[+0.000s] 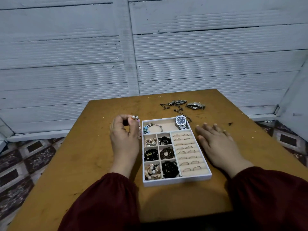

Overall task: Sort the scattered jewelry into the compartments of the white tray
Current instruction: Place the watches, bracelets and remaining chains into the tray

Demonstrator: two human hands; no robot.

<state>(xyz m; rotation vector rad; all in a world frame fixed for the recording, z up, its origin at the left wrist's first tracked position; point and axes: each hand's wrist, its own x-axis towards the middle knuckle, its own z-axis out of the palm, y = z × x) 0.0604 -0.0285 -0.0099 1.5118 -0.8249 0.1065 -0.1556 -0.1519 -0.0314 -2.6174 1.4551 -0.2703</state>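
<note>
The white tray [176, 182] lies on the table between my hands. Its long top compartment holds a charm bangle [154, 127] and a blue-faced watch [180, 121]. Six small compartments on the left hold bead bracelets, and the ring rolls [187, 151] on the right carry several rings. My left hand [124, 136] is beside the tray's left rim and pinches a beaded bracelet [137, 121] with pearl and pink beads; the string hangs down along the hand. My right hand [216, 143] rests flat on the table, right of the tray. A chain necklace [173, 106] and a silver watch [195, 105] lie beyond the tray.
The brown wooden table [100, 172] has a near edge low in view and a far edge against a grey-white corrugated wall [150, 47]. Patterned floor tiles [25, 164] show on both sides. A small dark speck [230, 124] lies right of my right hand.
</note>
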